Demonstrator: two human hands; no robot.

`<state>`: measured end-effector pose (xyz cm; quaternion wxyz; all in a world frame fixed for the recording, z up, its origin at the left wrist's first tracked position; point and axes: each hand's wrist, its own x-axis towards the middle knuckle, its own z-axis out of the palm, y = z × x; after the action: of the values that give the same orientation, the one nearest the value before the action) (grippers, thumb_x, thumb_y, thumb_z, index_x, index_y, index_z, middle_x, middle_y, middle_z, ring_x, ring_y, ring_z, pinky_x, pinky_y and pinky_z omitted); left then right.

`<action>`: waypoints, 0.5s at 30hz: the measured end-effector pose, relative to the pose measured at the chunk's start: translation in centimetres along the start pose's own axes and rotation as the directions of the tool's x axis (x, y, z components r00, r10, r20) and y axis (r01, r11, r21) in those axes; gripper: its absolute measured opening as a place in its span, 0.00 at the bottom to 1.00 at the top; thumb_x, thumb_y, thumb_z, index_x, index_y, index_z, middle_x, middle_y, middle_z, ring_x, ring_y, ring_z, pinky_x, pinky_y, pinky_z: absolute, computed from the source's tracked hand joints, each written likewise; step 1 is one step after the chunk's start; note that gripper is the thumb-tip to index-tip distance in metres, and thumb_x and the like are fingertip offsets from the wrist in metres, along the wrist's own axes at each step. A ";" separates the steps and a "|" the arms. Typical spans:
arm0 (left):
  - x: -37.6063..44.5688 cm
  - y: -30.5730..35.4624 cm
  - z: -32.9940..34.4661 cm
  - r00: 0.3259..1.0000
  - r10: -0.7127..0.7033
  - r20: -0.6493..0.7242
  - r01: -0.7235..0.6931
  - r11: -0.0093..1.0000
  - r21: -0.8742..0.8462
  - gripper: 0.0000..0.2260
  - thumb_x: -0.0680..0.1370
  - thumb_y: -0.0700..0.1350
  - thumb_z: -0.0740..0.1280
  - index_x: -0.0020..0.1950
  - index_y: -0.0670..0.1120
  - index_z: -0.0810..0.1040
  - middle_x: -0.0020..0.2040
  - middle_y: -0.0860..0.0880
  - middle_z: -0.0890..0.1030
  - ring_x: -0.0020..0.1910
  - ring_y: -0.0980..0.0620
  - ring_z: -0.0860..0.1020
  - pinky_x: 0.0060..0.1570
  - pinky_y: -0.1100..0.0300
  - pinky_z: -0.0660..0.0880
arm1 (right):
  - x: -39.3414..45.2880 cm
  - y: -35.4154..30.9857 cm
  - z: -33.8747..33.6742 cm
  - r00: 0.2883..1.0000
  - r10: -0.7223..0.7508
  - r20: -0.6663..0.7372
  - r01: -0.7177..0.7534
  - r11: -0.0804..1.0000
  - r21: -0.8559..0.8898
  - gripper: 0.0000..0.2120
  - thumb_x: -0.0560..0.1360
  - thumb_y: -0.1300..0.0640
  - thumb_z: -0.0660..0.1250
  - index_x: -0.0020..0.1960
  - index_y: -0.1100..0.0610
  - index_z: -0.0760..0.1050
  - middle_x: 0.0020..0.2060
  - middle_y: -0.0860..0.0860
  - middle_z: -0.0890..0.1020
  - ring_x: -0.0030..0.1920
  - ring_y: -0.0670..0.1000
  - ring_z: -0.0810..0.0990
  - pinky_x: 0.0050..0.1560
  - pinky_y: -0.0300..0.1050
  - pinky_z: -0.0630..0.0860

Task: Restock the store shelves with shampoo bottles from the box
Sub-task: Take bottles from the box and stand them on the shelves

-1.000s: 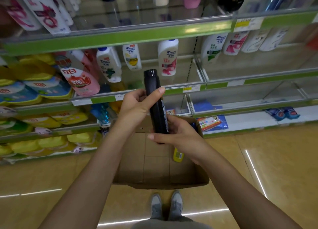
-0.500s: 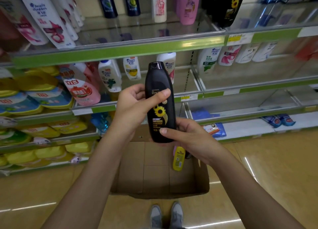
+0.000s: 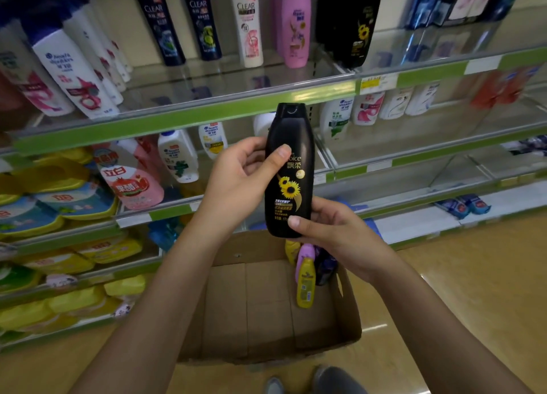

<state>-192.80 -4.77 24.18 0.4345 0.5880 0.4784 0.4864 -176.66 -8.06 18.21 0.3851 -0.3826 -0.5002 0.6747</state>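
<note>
We're mid-restock: left hand (image 3: 236,180) and right hand (image 3: 331,231) both grip the upright black sunflower-label shampoo bottle (image 3: 290,171) above the brown cardboard box (image 3: 266,310). Next, probably: lift it beside the matching black bottle (image 3: 352,23) on the glass top shelf (image 3: 236,80).
</note>
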 end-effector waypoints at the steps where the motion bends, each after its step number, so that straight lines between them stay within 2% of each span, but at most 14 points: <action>1: 0.4 0.3 0.7 1.000 0.012 0.003 -0.012 1.000 0.004 0.06 0.76 0.44 0.68 0.53 0.47 0.78 0.47 0.52 0.83 0.46 0.61 0.82 0.45 0.69 0.76 | 0.0 -0.3 -0.6 1.000 -0.011 -0.017 0.010 1.000 -0.018 0.16 0.76 0.62 0.67 0.63 0.59 0.76 0.56 0.56 0.83 0.59 0.54 0.81 0.62 0.51 0.77; 5: 3.0 1.2 4.1 0.999 0.041 -0.002 -0.041 0.999 0.013 0.09 0.76 0.43 0.68 0.55 0.45 0.78 0.48 0.52 0.82 0.45 0.62 0.81 0.44 0.70 0.75 | 0.5 -1.8 -4.3 0.997 -0.051 -0.056 0.050 0.998 -0.027 0.17 0.73 0.60 0.68 0.62 0.59 0.77 0.55 0.54 0.84 0.58 0.52 0.82 0.62 0.46 0.77; 9: 7.1 2.3 8.3 0.996 0.068 -0.055 -0.066 0.997 0.041 0.09 0.76 0.44 0.69 0.55 0.44 0.78 0.46 0.53 0.82 0.42 0.65 0.80 0.42 0.71 0.75 | 2.5 -4.0 -9.7 0.993 -0.089 -0.072 0.087 0.996 -0.032 0.19 0.73 0.60 0.68 0.63 0.60 0.76 0.54 0.54 0.84 0.58 0.53 0.82 0.63 0.46 0.76; 15: 14.6 3.8 14.1 0.987 0.104 -0.122 -0.094 0.992 0.082 0.11 0.76 0.44 0.68 0.56 0.42 0.78 0.47 0.48 0.83 0.43 0.61 0.81 0.44 0.69 0.76 | 7.1 -7.9 -18.1 0.987 -0.132 -0.089 0.127 0.990 -0.062 0.16 0.73 0.63 0.69 0.61 0.60 0.78 0.52 0.53 0.85 0.55 0.50 0.83 0.58 0.40 0.76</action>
<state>-177.30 8.39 28.07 0.3560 0.5951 0.4932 0.5253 -162.16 6.83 21.19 0.4400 -0.3912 -0.5242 0.6153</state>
